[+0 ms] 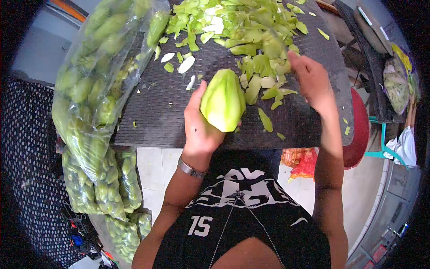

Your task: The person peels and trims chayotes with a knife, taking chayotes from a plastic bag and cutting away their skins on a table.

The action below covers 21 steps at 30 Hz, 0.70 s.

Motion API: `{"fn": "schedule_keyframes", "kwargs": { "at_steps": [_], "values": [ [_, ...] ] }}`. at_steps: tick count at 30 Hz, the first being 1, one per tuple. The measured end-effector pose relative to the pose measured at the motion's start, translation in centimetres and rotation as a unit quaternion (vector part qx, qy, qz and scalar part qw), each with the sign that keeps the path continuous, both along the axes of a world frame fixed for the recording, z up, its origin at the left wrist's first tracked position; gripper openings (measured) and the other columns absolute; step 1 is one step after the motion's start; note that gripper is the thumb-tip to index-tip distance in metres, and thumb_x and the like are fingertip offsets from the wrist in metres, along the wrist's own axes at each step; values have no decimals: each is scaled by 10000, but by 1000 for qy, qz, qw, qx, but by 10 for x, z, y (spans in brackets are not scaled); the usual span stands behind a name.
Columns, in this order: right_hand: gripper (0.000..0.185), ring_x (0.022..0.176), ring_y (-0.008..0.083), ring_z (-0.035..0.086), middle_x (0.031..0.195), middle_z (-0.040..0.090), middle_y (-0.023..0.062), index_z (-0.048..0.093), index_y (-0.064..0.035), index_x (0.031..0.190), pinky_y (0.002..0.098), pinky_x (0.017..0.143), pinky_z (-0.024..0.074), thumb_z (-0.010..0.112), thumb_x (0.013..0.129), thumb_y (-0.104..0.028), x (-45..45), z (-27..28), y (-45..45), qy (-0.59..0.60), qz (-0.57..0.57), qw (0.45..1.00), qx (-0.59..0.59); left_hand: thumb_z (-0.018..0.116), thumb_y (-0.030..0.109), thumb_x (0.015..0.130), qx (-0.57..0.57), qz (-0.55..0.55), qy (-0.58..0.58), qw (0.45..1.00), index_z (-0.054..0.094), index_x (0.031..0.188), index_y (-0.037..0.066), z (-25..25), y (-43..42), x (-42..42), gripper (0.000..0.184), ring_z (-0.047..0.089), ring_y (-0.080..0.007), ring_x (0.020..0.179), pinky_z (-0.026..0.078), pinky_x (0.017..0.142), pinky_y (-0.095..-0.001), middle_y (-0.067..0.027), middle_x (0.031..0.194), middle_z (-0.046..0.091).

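A pale green peeled vegetable (223,101) stands tilted in my left hand (201,123), whose fingers wrap round its lower left side. To its right, above the table's right part, my right hand (312,80) is closed. Whatever it grips is blurred and I cannot make it out. Green peelings (264,67) lie heaped between the hands and beyond them on the dark woven table (170,116). Some white scraps (186,64) lie left of the vegetable.
A large clear bag of green vegetables (89,85) lies along the table's left side. More bagged vegetables (107,184) are below it. A red mesh bag (304,165) rests on the floor under the table edge. A red round seat (358,127) stands at right.
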State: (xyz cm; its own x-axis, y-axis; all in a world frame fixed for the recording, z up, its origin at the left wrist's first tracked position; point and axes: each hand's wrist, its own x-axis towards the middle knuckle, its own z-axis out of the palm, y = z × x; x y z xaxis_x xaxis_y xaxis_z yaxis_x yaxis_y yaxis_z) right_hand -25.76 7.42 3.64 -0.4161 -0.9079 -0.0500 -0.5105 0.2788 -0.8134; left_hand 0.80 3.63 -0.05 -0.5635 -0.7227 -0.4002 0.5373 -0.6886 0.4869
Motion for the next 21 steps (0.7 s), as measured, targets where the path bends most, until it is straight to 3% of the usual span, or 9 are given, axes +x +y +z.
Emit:
{"fn": "schedule_keyframes", "kwargs": {
  "at_steps": [1, 4, 6, 7, 8, 12, 15, 18, 21],
  "values": [
    [649, 460, 133, 525, 582, 508, 52, 608, -31, 797, 310, 414, 377, 467, 1043, -615, 4, 0, -1, -105, -8, 994, -35, 458, 541, 1024, 3, -1, -1, 1000, 616, 1330, 77, 0, -2, 0, 578, 721, -360, 940, 590, 690, -484, -153, 1164, 710],
    [597, 572, 52, 485, 656, 481, -30, 617, -92, 849, 243, 473, 355, 483, 1021, -648, 24, -1, 15, -273, 91, 946, 152, 482, 533, 1022, 13, 4, -3, 1000, 625, 1318, 93, 6, -4, -1, 549, 710, -337, 1001, 576, 792, -500, -131, 1170, 715],
    [467, 624, 220, 598, 782, 630, 62, 620, -52, 883, 361, 575, 486, 596, 1010, -501, 42, -13, 32, -182, 215, 957, 74, 505, 526, 1019, 28, 15, -5, 999, 627, 1314, 95, 9, -4, -4, 537, 703, -320, 1038, 573, 854, -511, -124, 1175, 715],
    [414, 663, 323, 657, 849, 693, 145, 616, -30, 891, 438, 642, 541, 670, 986, -429, 63, -12, 42, -48, 245, 968, 12, 525, 528, 1010, 23, 35, -4, 999, 627, 1308, 101, 8, -1, -7, 531, 705, -307, 1004, 573, 849, -504, -116, 1152, 717],
    [512, 711, 415, 681, 911, 668, 203, 598, -25, 916, 479, 636, 549, 709, 928, -524, 81, 6, 51, 36, 213, 976, -7, 544, 531, 1001, 19, 54, -4, 998, 628, 1302, 108, 8, 2, -9, 526, 706, -293, 971, 574, 843, -497, -107, 1128, 718],
    [613, 806, 426, 671, 869, 606, 186, 585, -7, 988, 474, 639, 531, 801, 799, -550, 100, -2, 64, 177, 217, 959, -51, 616, 547, 964, 42, 9, 46, 998, 638, 1238, 108, 6, 0, -7, 517, 712, -262, 881, 588, 814, -455, -99, 1047, 723],
    [613, 788, 403, 677, 851, 600, 170, 588, -11, 982, 461, 603, 535, 790, 795, -560, 101, -4, 65, 236, 225, 943, -70, 626, 532, 962, 51, 2, 54, 997, 641, 1202, 102, 5, 3, -8, 493, 714, -251, 868, 595, 787, -428, -105, 1037, 723],
    [677, 673, 362, 695, 860, 599, 120, 592, -46, 963, 466, 579, 569, 704, 809, -696, 99, -7, 65, 268, 214, 936, -78, 612, 525, 969, 51, 15, 45, 998, 640, 1210, 103, 7, 8, -12, 487, 713, -253, 868, 593, 778, -428, -104, 1044, 722],
    [530, 725, 408, 660, 834, 619, 167, 610, -17, 936, 460, 609, 530, 746, 867, -525, 88, -4, 58, 311, 269, 904, -115, 575, 518, 989, 33, 19, 22, 999, 631, 1239, 108, 8, 10, -13, 483, 711, -257, 890, 582, 745, -428, -105, 1076, 717]
  ]
}}
